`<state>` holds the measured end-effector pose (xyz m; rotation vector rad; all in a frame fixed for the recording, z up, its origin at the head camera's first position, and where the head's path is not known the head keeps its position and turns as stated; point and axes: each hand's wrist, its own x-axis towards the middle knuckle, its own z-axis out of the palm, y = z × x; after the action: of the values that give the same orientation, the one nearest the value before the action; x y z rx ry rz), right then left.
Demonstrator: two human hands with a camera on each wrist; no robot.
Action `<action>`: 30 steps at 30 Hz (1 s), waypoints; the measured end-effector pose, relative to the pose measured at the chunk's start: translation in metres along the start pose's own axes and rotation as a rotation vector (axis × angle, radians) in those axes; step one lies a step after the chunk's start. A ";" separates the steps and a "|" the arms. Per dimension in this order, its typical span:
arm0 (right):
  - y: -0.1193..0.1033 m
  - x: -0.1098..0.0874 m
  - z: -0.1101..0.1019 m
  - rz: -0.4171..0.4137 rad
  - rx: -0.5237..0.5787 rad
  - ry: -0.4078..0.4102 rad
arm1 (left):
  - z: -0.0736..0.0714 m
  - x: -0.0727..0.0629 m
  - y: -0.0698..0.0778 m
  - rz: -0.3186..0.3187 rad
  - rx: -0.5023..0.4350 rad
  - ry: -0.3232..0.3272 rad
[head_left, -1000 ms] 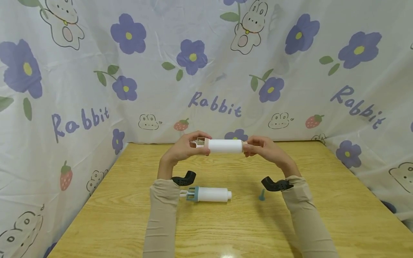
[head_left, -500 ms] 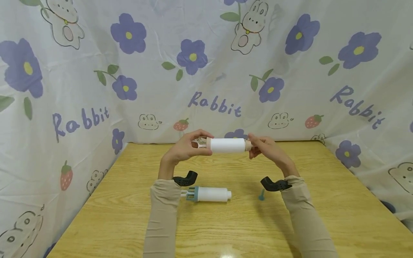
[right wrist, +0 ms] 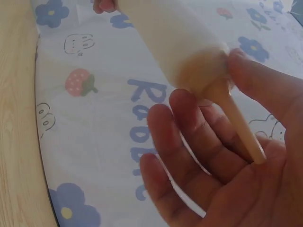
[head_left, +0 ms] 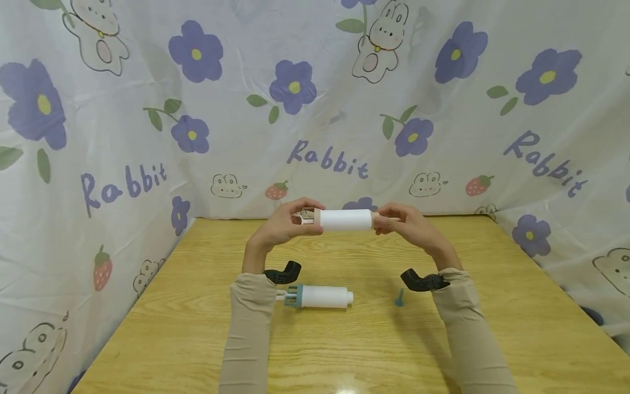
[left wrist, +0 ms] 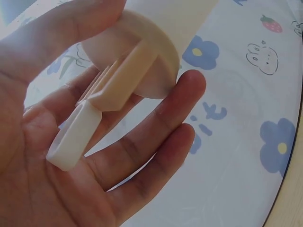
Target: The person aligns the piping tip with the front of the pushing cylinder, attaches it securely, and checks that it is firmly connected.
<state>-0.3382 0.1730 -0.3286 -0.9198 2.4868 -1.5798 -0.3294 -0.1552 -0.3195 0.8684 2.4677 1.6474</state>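
Both hands hold a white tube (head_left: 346, 219) level above the table. My left hand (head_left: 287, 223) grips its beige slotted end (left wrist: 125, 78) between thumb and fingers, and a white loop (left wrist: 73, 137) sticks out of that end towards the palm. At the other end my right hand (head_left: 406, 225) pinches a beige cap with a thin stem (right wrist: 240, 125), the stem pointing into the palm. Below on the table lies a similar white tube (head_left: 325, 297) with a blue-grey slotted end (head_left: 293, 296). A small blue-grey stemmed cap (head_left: 400, 298) stands on its flat base to the right.
The wooden table (head_left: 344, 350) is enclosed at the back and sides by a white curtain (head_left: 315, 131) with flower and rabbit prints. Black camera mounts (head_left: 425, 282) sit on both wrists, over the sleeve cuffs.
My right hand's fingers turn over the beige cap, then take it again from thumb and fingertips. The held tube shifts slightly right, then back. The things on the table stay put.
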 end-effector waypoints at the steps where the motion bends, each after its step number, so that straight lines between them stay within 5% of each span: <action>1: 0.001 0.001 0.000 0.007 -0.003 0.000 | 0.000 0.000 0.000 0.001 -0.002 -0.003; 8: 0.002 0.002 0.001 0.061 -0.010 -0.006 | 0.000 0.000 0.000 -0.004 -0.004 0.006; 30: 0.006 0.000 -0.001 -0.004 0.018 -0.025 | 0.004 0.005 -0.006 -0.012 0.008 -0.003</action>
<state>-0.3413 0.1757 -0.3333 -0.9369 2.4512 -1.5796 -0.3345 -0.1513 -0.3246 0.8537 2.4749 1.6322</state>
